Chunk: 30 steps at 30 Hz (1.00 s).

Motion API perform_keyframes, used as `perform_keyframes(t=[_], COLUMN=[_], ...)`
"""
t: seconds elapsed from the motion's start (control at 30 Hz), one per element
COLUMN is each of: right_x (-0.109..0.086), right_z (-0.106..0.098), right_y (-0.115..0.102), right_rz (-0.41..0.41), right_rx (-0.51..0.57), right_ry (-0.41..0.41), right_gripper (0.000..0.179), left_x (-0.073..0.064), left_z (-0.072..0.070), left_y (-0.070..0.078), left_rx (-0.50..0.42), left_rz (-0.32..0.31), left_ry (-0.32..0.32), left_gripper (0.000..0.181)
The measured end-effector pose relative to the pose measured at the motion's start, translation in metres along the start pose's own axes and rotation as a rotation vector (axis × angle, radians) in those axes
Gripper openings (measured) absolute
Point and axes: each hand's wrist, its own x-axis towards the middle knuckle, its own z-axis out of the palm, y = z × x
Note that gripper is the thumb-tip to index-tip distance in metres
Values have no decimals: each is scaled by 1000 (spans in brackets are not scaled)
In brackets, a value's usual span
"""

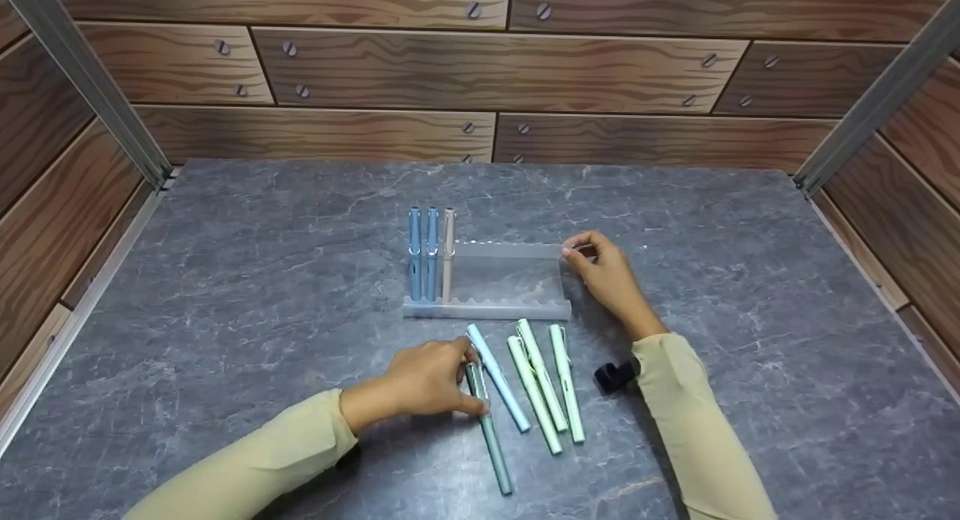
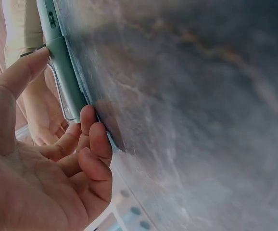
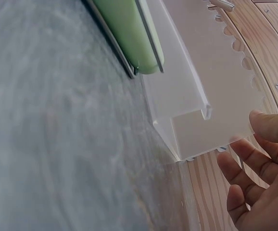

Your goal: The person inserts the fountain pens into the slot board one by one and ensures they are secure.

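Note:
My left hand [image 1: 429, 375] pinches a dark green pen [image 1: 495, 452] near its clip end, thumb on one side and fingers at the tip. In the left wrist view the cap and clip of this pen lie between thumb and fingertips, close over the table. With my right hand [image 1: 604, 272] I hold the upper right corner of a clear plastic pen rack [image 1: 510, 310] between thumb and fingers. Two blue pens [image 1: 415, 253] and a beige pen [image 1: 448, 257] stand in the rack's left slots.
Beside the dark green pen lies a light blue pen [image 1: 499, 377]. Three light green pens [image 1: 566, 385] lie right of it, in front of the rack. Wood-patterned walls [image 1: 480, 70] and metal posts [image 1: 97, 85] border the grey marbled table [image 1: 262, 280].

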Motion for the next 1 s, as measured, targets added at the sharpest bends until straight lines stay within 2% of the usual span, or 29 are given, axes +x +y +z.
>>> perform_keyframes(t=[0.17, 0.53, 1.0], right_x=[0, 1, 1], right_z=[0, 1, 1], right_y=[0, 1, 2], right_rz=[3, -2, -2], right_rx=[2, -3, -26], right_ry=[2, 9, 8], right_gripper=[17, 17, 18], left_x=[-1, 0, 3], left_z=[-1, -1, 4], left_y=[0, 3, 6], left_rx=[-55, -183, -414], left_rz=[32, 63, 49], left_ry=[11, -19, -66], left_gripper=[58, 58, 57])
